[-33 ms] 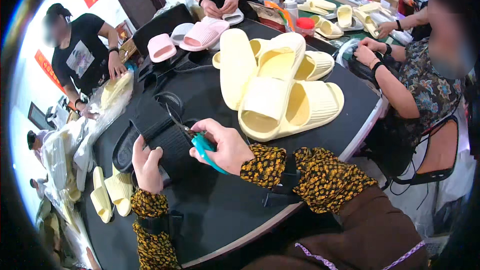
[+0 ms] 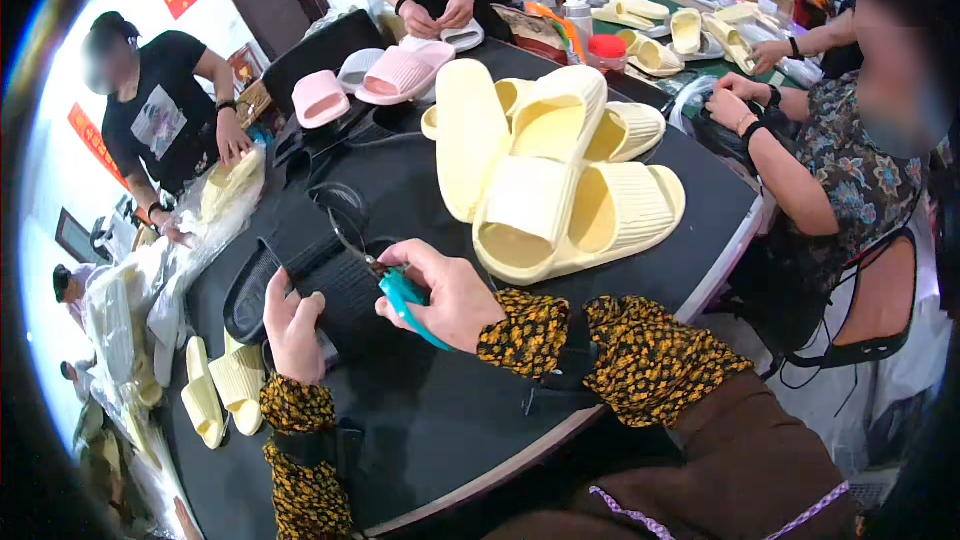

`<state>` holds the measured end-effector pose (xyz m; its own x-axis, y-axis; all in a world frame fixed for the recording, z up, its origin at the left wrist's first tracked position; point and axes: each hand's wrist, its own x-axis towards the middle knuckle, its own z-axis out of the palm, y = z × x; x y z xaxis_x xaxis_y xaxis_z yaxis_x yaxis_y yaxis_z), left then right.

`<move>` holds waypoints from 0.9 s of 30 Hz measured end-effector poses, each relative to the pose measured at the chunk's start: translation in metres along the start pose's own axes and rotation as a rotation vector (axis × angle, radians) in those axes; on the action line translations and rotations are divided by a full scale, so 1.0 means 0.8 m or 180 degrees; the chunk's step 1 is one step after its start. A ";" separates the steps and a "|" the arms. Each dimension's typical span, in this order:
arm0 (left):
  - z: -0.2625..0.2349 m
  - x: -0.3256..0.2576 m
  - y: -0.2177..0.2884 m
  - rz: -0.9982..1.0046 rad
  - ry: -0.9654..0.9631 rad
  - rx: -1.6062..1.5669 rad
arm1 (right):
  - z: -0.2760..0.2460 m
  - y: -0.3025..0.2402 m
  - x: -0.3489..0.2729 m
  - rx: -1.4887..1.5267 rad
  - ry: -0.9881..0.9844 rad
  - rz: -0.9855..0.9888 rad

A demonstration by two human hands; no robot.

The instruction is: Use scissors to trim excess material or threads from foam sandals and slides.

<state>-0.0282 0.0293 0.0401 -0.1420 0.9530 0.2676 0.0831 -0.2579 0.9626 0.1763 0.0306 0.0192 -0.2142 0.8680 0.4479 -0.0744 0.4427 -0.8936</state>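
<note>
My left hand (image 2: 296, 328) grips the near edge of a black slipper (image 2: 325, 290), thumb and forefinger raised along its side. Teal-handled scissors (image 2: 402, 302) sit in my right hand (image 2: 450, 290), their blades pointing away over the slipper toward a looped black strap. Just beyond, more dark pieces lie on the black table and are hard to tell apart from it. To the right of my hands rests a pile of pale yellow slippers (image 2: 630, 215), some upright, one leaning sole-out. Left of my left hand lies a pair of smaller yellow slippers (image 2: 238, 380).
Pink slippers (image 2: 395, 72) stand at the table's far side, near a person's hands (image 2: 440, 18). At the left, a person handles yellow slippers in clear plastic wrap (image 2: 222, 190). Another person sits at the right edge beside a chair (image 2: 868, 310). A red-lidded jar (image 2: 607, 50) stands behind.
</note>
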 end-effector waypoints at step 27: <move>0.151 0.138 0.019 0.0139 -0.1096 0.0494 | -0.008 -0.020 0.009 0.1367 0.0830 -0.0144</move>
<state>0.0769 0.1498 0.0789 0.2026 0.9461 0.2528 0.2339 -0.2975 0.9256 0.1823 0.0309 0.0368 0.0448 0.9016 0.4302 -0.4838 0.3964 -0.7803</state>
